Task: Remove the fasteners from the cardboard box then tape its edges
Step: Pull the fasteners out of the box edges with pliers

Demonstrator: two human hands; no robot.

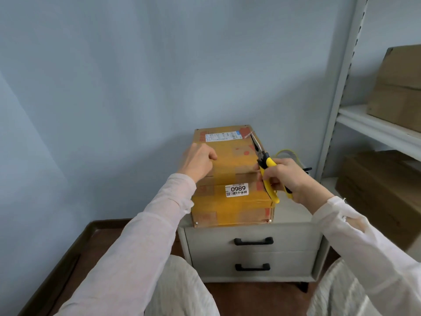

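Our sleeves reach the cardboard box on the tabletop. We read "0989" on the white label between both grips; the shipping label beyond them is illegible. The right grip is curled round yellow pliers; the left grip rests curled on the box, holding nothing

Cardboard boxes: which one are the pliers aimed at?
The taped box on the drawer cabinet, bearing the 0989 label. The pliers in the right hand point at its far corner; the shelf boxes stand untouched.
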